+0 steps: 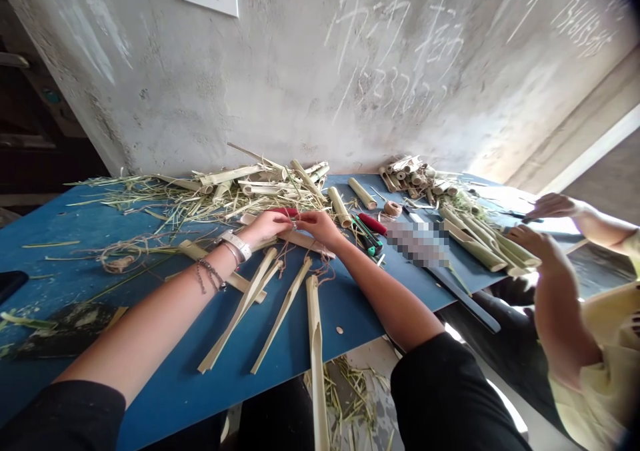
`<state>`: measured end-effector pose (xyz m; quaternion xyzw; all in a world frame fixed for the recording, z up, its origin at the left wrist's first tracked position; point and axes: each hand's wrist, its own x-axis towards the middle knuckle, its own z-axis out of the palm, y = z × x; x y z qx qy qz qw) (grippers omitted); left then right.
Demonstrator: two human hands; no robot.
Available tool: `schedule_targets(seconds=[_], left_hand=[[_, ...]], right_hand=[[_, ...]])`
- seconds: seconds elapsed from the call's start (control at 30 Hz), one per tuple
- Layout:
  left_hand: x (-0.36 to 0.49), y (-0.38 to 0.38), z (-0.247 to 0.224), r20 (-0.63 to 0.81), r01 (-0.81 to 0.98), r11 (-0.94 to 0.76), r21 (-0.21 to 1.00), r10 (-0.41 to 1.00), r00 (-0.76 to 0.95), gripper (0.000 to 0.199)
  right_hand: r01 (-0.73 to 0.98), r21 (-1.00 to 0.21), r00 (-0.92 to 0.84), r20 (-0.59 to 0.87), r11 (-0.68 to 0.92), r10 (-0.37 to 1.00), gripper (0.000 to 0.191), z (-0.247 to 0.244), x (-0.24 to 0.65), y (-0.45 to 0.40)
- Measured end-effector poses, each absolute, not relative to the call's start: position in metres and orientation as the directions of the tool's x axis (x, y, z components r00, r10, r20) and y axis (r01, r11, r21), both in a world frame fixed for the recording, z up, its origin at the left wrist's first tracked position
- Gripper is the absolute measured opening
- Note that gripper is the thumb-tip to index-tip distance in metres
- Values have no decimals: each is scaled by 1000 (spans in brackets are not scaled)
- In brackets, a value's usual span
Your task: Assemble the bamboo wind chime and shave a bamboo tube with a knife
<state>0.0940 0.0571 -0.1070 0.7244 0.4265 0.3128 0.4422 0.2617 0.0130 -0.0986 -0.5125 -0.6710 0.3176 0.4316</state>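
Note:
My left hand (267, 226) and my right hand (320, 228) meet above the blue board, their fingertips pinching a thin brown twine (295, 224). Just under them lies a flat bamboo strip (305, 240). A red-handled tool (285, 211) rests beyond my left hand, among shredded bamboo fibres (200, 201). Several long split bamboo pieces (255, 311) lie in front of my wrists. A loose tangle of twine (120, 258) sits to the left of my left forearm, and a small twine roll (393, 208) sits to the right of my right hand.
A co-worker's two hands (543, 224) work at the right end of the blue board (165, 384), beside stacked bamboo troughs (480, 244). Cut bamboo tubes (413, 178) pile against the chalk-marked concrete wall (300, 71). Another red-handled tool (373, 223) and a long dark ruler (465, 298) lie nearby.

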Motion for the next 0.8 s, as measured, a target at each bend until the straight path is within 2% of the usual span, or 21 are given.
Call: schedule_targets(seconds=[0.2, 0.33, 0.57, 0.8], left_hand=[[94, 50, -97, 29, 332, -182, 925, 908, 417, 29], [95, 49, -95, 10, 333, -162, 929, 910, 415, 22], [94, 52, -97, 16, 345, -176, 922, 907, 420, 16], [97, 51, -97, 32, 322, -187, 928, 902, 431, 20]], right_hand=[[462, -834, -177, 248, 302, 953, 20, -97, 264, 12], [427, -847, -258, 220, 315, 941, 19, -98, 264, 14], [440, -842, -164, 266, 311, 950, 12, -101, 262, 14], [474, -813, -171, 292, 338, 941, 20, -96, 260, 10]])
